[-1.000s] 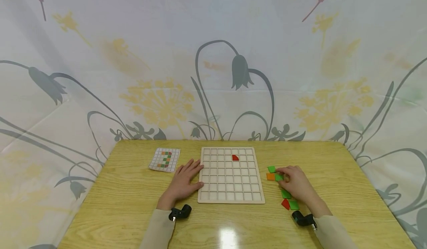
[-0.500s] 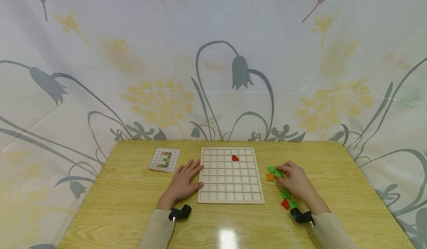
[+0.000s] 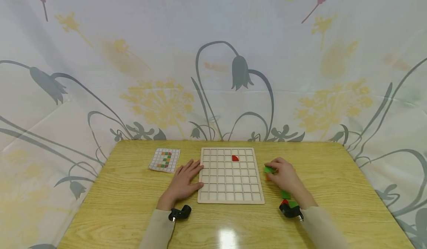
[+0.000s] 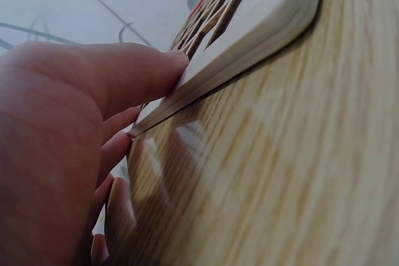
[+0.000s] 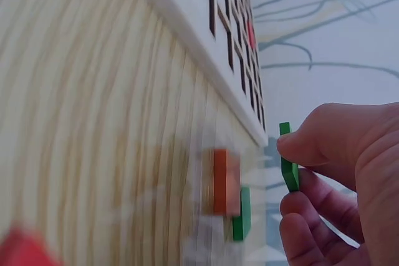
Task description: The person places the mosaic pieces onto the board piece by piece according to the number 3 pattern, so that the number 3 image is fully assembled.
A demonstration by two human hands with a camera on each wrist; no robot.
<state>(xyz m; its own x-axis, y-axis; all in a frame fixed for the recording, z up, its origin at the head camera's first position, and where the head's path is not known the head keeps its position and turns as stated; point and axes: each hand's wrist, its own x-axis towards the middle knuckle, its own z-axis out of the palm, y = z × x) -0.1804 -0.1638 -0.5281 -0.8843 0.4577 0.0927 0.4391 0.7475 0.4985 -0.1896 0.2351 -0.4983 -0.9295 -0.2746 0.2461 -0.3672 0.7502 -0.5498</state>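
My right hand [image 3: 284, 175] pinches a square green tile [image 5: 289, 165] between thumb and fingers, lifted near the board's right side. Below it in the right wrist view lie an orange tile [image 5: 227, 182] and another green tile [image 5: 244, 215]. The wooden grid board [image 3: 231, 201] lies mid-table, with a red quarter-round tile [image 3: 235, 158] set in one of its upper cells. My left hand [image 3: 182, 182] rests flat with fingers spread at the board's left edge; its thumb [image 4: 149, 70] touches the rim.
A paper card [image 3: 155, 166] printed with a coloured grid pattern lies left of the board. Near my right wrist are a red tile [image 3: 284, 202] and green tiles [image 3: 285, 195] on the wooden table [image 3: 213, 223]. A patterned cloth [image 3: 213, 56] hangs behind.
My right hand has picked up the green tile from the group on the right and moved left with it towards the board. My left hand has stayed in place.
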